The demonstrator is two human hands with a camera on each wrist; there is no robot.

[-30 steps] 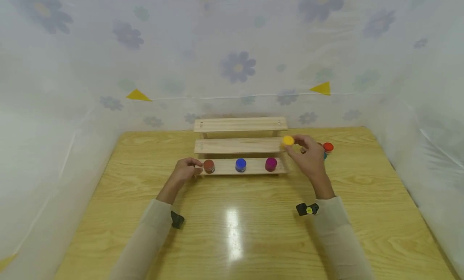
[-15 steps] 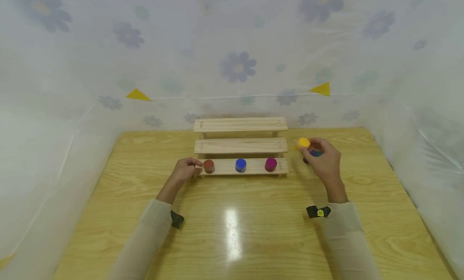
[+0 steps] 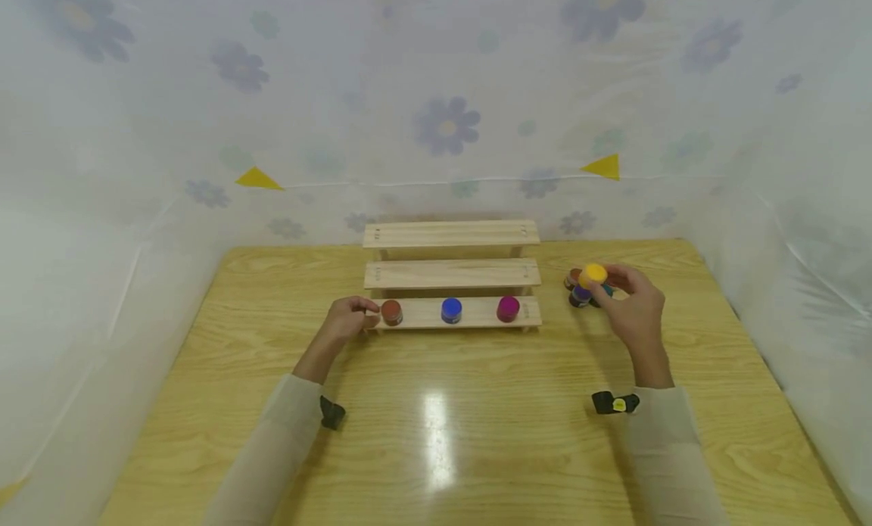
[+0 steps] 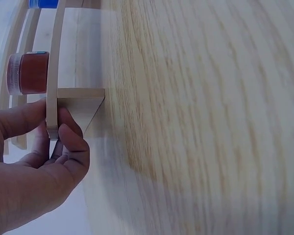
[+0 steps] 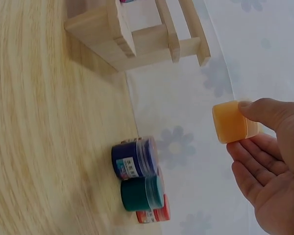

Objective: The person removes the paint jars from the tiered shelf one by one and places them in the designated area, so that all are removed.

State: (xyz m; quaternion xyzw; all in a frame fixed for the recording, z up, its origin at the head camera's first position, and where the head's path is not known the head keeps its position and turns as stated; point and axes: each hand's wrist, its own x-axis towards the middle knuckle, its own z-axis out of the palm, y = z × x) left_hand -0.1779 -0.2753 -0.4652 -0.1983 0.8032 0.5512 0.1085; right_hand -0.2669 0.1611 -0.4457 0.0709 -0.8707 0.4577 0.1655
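In the head view, the left hand (image 3: 346,319) is gripping the near-left end of a three-step wooden rack (image 3: 451,273), probably to keep it from sliding on the tabletop (image 3: 368,405). On its lowest board, a brown jar (image 3: 391,312), a blue jar (image 3: 452,310) and a magenta jar (image 3: 508,309) are standing upright and well apart, a spacing that seems to be leaving each lid easy to reach. To the rack's right, the right hand (image 3: 635,306) is holding a yellow jar (image 3: 594,276) above a purple jar (image 3: 580,295).

In the left wrist view, the fingers (image 4: 74,147) are closing tightly on the board's end, one digit pressing its upper face and others curling beneath, apparently steadying it while avoiding the brown jar just beside them.

In the right wrist view, the thumb and fingertips are pinching the yellow jar by its sides, parted only by its width; it is hanging clear of the tabletop, its base seemingly being left free by this grasp. Nearby, the purple jar, a teal jar (image 5: 135,194) and a red jar (image 5: 162,211) are clustering closely on the tabletop.
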